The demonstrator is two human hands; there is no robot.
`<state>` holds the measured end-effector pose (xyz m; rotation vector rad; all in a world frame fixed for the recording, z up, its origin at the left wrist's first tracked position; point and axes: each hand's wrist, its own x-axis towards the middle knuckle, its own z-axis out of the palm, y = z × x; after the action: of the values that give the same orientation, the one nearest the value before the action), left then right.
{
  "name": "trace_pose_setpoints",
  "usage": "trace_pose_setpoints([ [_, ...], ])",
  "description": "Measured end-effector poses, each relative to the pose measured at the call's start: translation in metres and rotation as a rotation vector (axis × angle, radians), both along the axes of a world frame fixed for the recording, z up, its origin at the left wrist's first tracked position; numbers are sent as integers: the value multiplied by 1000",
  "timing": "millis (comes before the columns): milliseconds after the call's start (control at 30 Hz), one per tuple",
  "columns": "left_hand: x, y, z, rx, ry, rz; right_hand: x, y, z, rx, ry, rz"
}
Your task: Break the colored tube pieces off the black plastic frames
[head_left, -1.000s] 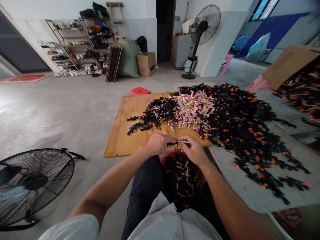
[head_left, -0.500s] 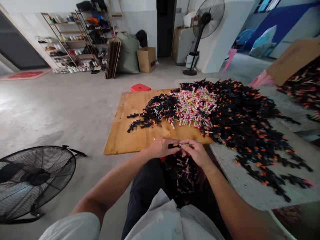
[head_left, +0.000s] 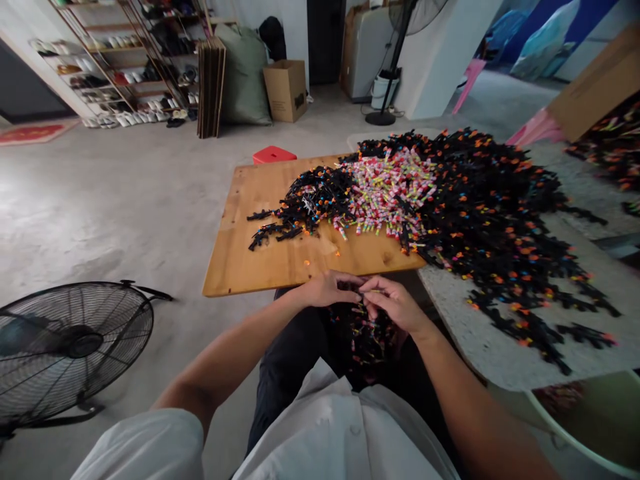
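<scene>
Both hands are close together just past the front edge of the wooden board [head_left: 260,267], above my lap. My left hand [head_left: 330,289] has its thumb and fingers apart, with a dark gap between them and no clear object in it. My right hand [head_left: 393,301] is closed in a pinch beside the left fingertips; what it holds, if anything, is too small to make out. Below them lies a dark heap of small toy guns with coloured bits [head_left: 367,343], partly hidden by the hands. On the board are black toy guns [head_left: 320,193] and small pink-and-white tubes [head_left: 393,190].
A large pile of black toy guns with orange tips [head_left: 495,193] covers much of the stone table [head_left: 500,360] on the right. A floor fan [head_left: 80,340] stands left. A red stool [head_left: 274,155] is behind the board, and a pale bin [head_left: 575,433] sits below the table.
The dark toy piece seen between my hands is no longer clear there. My left thumb and fingers have spread apart. The view has tilted down, so the background sits higher.
</scene>
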<state>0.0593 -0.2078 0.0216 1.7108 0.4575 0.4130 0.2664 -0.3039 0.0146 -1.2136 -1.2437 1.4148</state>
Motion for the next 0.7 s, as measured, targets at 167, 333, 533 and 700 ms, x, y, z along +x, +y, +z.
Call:
trace_pose_setpoints([
  [167, -15, 30, -9, 207, 167, 209, 7, 5, -59, -139, -258, -23],
  [333, -62, 90, -5, 565, 532, 777, 16, 13, -85, -167, -761, 140],
  [533, -86, 137, 5, 603, 872, 733, 13, 74, -34, -32, -773, 249],
  [700, -79, 157, 3, 395, 847, 683, -19, 156, -4, 119, -1081, -220],
])
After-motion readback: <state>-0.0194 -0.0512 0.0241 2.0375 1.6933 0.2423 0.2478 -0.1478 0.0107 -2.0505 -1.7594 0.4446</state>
